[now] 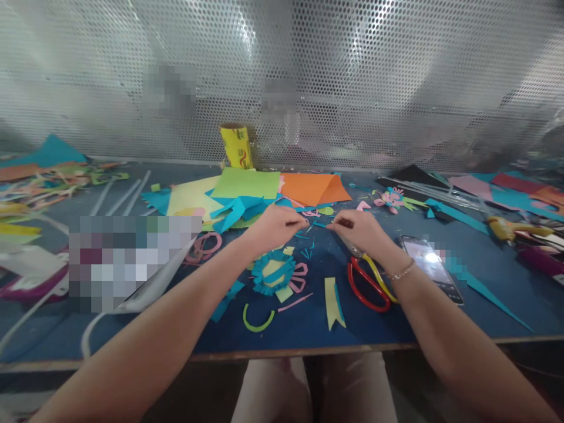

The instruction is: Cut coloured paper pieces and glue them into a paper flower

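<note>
Both my hands are over the middle of the blue table. My left hand [278, 228] is closed in a pinch; what it holds, if anything, is too small to name. My right hand [356, 229] pinches one end of a small blue paper strip [319, 224], which points toward my left fingertips. Scissors with red and yellow handles [368, 294] lie under and below my right hand. Below my left hand rests a fringed blue paper ring [273, 272] with a pale yellow middle. Pink paper loops [299, 277] lie beside it, and a pale yellow ribbon piece [335, 303] is nearer the edge.
Green [247, 183] and orange sheets [312, 188] lie behind my hands, with a yellow cup-like roll [237, 147] against the perforated metal panel [282, 70]. A phone [432, 267] lies right. A green curved strip [258, 324] lies near the table edge [308, 352].
</note>
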Available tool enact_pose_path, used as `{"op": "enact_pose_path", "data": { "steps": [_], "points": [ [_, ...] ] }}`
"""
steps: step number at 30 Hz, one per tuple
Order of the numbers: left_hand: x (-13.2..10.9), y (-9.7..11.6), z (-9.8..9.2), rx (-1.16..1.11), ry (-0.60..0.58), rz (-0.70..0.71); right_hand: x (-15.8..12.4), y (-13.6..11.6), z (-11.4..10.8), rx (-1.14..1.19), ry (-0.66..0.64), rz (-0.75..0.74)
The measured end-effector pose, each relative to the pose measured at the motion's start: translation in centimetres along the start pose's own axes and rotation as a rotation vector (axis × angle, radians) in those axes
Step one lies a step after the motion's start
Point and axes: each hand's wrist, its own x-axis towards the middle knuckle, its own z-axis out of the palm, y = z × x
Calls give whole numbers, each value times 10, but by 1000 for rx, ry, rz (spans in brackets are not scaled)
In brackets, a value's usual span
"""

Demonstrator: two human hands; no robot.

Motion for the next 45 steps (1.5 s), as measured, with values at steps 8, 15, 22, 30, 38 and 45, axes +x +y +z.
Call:
{"op": "enact_pose_path", "data": {
  "steps": [8,15,22,30,38,45],
  "points": [
    [0,-35,-14,368,128,-311,-2,25,-13,-235,-27,200],
    [-4,-66,-10,440,168,-418,-7,31,-4,-298,-269,171],
    [-1,-51,4,187,-32,-84,-8,35,-1,-310,-305,204],
    [-2,-43,20,129,-234,104,-12,25,-8,-355,-261,210],
    [-2,-42,22,383,-260,265,-10,26,-5,-297,-193,224],
    [-1,-42,19,318,-118,241,-8,17,1,-182,-56,71]
  ]
}}
